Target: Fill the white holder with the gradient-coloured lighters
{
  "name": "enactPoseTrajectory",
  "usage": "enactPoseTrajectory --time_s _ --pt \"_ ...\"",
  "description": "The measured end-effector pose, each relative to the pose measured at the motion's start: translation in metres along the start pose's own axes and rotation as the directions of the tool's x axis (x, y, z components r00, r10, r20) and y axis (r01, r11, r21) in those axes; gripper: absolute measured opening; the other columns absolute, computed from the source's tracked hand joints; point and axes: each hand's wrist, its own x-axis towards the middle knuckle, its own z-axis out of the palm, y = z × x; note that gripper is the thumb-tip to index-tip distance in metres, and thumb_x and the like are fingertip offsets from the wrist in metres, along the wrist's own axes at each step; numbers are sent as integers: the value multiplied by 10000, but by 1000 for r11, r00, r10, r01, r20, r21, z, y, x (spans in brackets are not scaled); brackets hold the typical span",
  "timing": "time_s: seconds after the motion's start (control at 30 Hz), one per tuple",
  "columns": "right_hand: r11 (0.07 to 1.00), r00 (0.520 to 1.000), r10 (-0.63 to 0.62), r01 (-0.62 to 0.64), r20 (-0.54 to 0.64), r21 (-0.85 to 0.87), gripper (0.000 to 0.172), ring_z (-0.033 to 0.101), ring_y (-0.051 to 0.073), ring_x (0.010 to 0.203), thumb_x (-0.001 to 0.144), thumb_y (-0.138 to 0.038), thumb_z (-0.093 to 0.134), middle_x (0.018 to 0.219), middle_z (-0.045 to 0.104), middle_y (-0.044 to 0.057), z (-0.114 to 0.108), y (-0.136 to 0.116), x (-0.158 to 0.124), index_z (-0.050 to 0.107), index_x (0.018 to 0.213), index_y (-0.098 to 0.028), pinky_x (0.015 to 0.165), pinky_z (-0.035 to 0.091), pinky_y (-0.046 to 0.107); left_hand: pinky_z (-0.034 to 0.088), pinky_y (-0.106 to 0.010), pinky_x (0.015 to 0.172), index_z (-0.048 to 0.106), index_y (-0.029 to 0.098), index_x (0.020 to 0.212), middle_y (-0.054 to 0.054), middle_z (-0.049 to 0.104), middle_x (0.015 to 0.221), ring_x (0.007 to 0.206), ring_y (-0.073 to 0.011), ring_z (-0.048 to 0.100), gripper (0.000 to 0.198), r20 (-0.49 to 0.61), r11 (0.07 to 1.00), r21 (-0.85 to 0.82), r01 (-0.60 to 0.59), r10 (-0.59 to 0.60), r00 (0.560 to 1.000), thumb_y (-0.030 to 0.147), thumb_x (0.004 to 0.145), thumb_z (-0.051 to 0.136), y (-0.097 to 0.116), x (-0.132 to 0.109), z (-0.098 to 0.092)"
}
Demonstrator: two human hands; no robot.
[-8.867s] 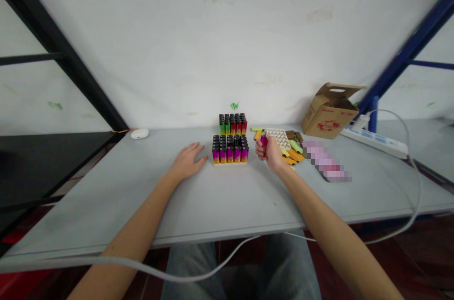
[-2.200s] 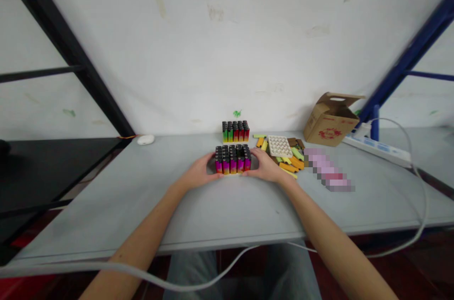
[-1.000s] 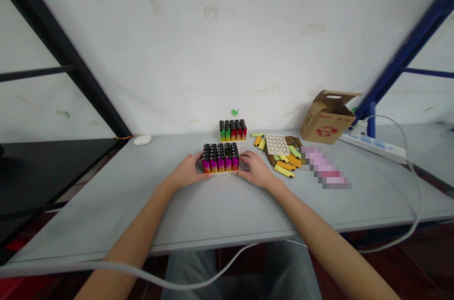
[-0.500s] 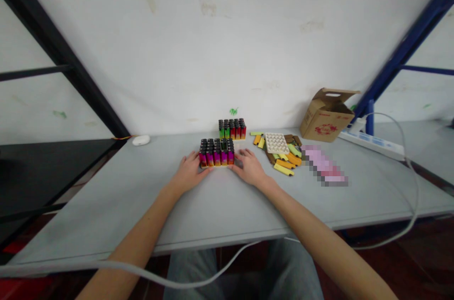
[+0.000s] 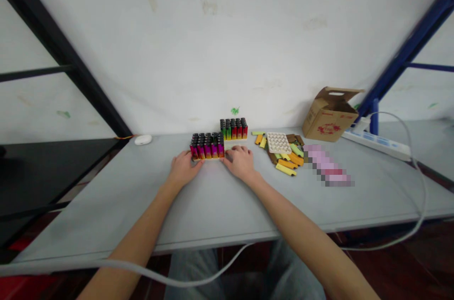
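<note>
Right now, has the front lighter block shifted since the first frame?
Yes: the front lighter block has moved left; it now sits left of the rear lighter block, not squarely in front.

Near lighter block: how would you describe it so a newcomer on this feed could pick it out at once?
On the grey table against the white wall, two blocks of upright disposable lighters stand near the middle. The nearer block, between the left hand and right hand, has magenta-and-orange bodies, unlike the green-and-red farther block.

Left hand (image 5: pixel 182 170), right hand (image 5: pixel 240 163), both palm-down
</note>
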Motion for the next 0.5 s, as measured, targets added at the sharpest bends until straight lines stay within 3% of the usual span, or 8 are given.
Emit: enactPoseTrajectory --time_s 0.1,0.2,0.33,0.5 --pt "998 998 -54 53 22 39 309 500 290 1155 910 -397 509 1208 626 103 -1 8 -1 713 1092 -251 949 385 445 469 -394 910 633 170 1071 -131 667 1099 1072 -310 602 441 -17 999 29 16 -16 1000 515 816 530 7 -1 -1" --pt "987 988 -146 142 46 76 327 494 263 1182 926 -324 470 1232 621 103 -2 10 -3 702 1119 -200 997 372 406 479 -379 879 633 165 1043 -131 678 1046 1035 -312 619 483 -45 999 47 26 -24 999 572 797 542 13 -2 -1" --pt "976 972 -218 214 90 48 437 389 302 1318 942 -407 422 1383 516 147 0 5 -7 634 1227 -153 1076 304 447 480 -371 862 632 161 1028 -130 686 997 1013 -315 629 500 -69 996 59 68 -64 996 589 783 549 14 -1 0" --pt "977 963 -215 211 161 40 630 267 368 1408 936 -574 336 1512 362 168 6 2 -11 419 1440 -205 1112 211 545 467 -419 891 641 135 1001 -174 678 1003 1061 -362 608 536 -90 977 135 166 -154 984 609 778 533 2 1 -1"
